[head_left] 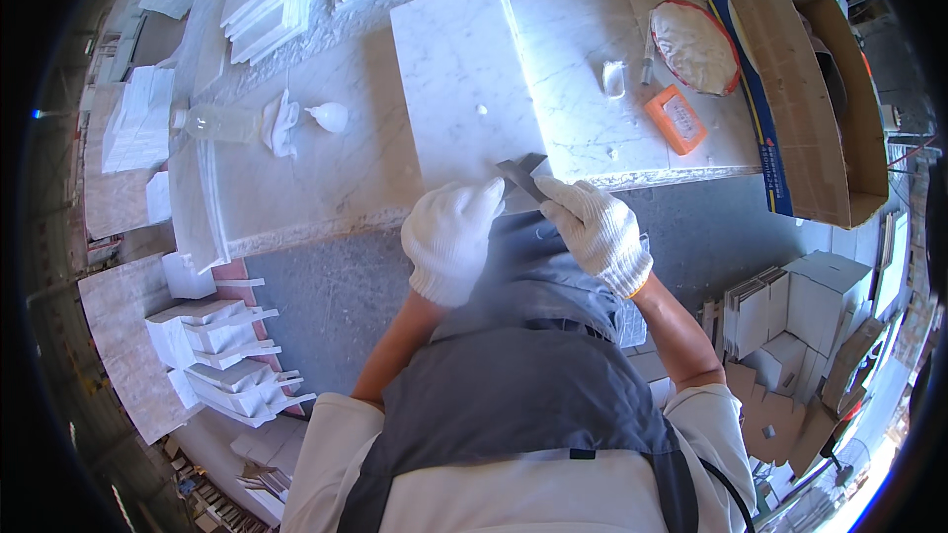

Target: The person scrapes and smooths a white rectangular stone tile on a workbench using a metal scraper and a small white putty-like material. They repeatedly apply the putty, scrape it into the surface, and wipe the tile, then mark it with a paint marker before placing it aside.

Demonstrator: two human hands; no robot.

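Both hands wear white knitted gloves and meet just above the near edge of a pale veined marble tile (pixel 459 79). My right hand (pixel 600 237) is closed on a flat grey metal scraper (pixel 520 181), which slants up and left. A second dark blade (pixel 534 162) crosses it and runs down toward my left hand (pixel 449 237), whose fingers are curled closed around its lower end; its handle is hidden. The blades appear to touch each other. A small white crumb (pixel 482 110) lies on the tile.
Left on the bench lie a clear bottle (pixel 219 123), a crumpled cloth (pixel 281 125) and a white bulb-shaped thing (pixel 330 117). To the right are an orange box (pixel 675 119), a red-rimmed dish of white paste (pixel 695 46) and a cardboard box (pixel 805 104). Tile stacks (pixel 269 0) stand farther back.
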